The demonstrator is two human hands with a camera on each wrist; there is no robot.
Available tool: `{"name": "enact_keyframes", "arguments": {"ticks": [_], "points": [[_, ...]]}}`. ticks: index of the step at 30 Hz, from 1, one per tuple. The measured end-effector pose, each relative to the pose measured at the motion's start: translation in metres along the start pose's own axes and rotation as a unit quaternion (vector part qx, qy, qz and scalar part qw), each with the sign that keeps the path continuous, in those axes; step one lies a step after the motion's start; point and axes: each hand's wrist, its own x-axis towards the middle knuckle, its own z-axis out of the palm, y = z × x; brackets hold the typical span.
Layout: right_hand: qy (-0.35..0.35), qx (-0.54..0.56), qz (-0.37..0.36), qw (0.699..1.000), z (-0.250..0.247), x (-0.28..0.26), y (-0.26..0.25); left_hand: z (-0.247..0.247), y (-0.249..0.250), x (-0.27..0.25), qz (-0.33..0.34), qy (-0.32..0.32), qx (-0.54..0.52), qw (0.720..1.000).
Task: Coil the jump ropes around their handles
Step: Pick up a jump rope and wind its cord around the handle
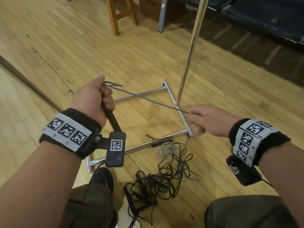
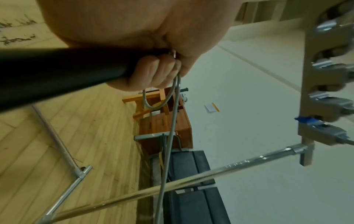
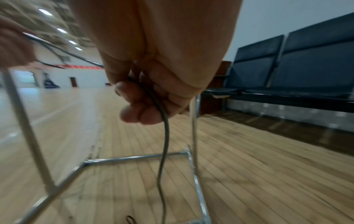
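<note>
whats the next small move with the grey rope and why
Probably swing the right hand over the black handle to lay a turn: the left hand grips the handle, the grey rope runs taut between both hands, with slack trailing to the floor.

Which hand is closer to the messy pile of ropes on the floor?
Right. The right hand hangs almost above the rope pile; the left hand, gripping the black handle, is up and off to the side.

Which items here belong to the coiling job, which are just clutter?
Job:
- left hand gripping the black handle
- right hand pinching the grey rope stretched between the hands
- tangled ropes on the floor, still uncoiled

Lying about:
- metal stand
- wooden chair
- dark bench seats
</note>
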Motion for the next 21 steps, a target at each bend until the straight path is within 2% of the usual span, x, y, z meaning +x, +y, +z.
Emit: {"name": "enact_keyframes", "arguments": {"ticks": [2,4,6,7,9,12,14,16,17,19,21], "points": [[0.014,-0.016,0.044,0.999,-0.003,-0.002,0.023,-0.008,-0.005,0.005,-0.016,0.001,0.036,0.999],[0.064,-0.016,0.085,0.994,-0.008,-0.001,0.036,-0.014,-0.012,0.009,-0.040,-0.018,0.118,0.992],[0.168,0.020,0.131,0.977,-0.021,0.004,0.044,-0.020,-0.016,0.013,-0.087,-0.044,0.180,0.979],[0.231,0.042,0.152,0.960,-0.031,0.006,0.048,-0.023,-0.016,0.016,-0.105,-0.040,0.178,0.978],[0.315,0.031,0.192,0.929,-0.055,0.006,0.062,-0.028,-0.011,0.022,-0.111,0.018,0.106,0.988],[0.364,0.015,0.222,0.904,-0.072,0.000,0.071,-0.030,-0.004,0.026,-0.080,0.136,-0.070,0.985],[0.338,0.105,0.176,0.919,-0.063,-0.002,0.053,-0.021,-0.007,0.020,-0.062,0.121,-0.115,0.984],[0.269,0.164,0.098,0.944,-0.044,-0.002,0.020,0.001,-0.017,0.006,-0.057,0.019,-0.086,0.995],[0.226,0.151,0.057,0.961,-0.034,-0.004,0.002,0.013,-0.025,-0.002,-0.052,-0.045,-0.043,0.997],[0.152,0.120,-0.016,0.981,-0.017,-0.007,-0.029,0.038,-0.041,-0.018,-0.043,-0.155,0.072,0.984],[0.101,0.119,-0.062,0.986,-0.007,-0.009,-0.046,0.056,-0.053,-0.033,-0.045,-0.228,0.134,0.963]]}}
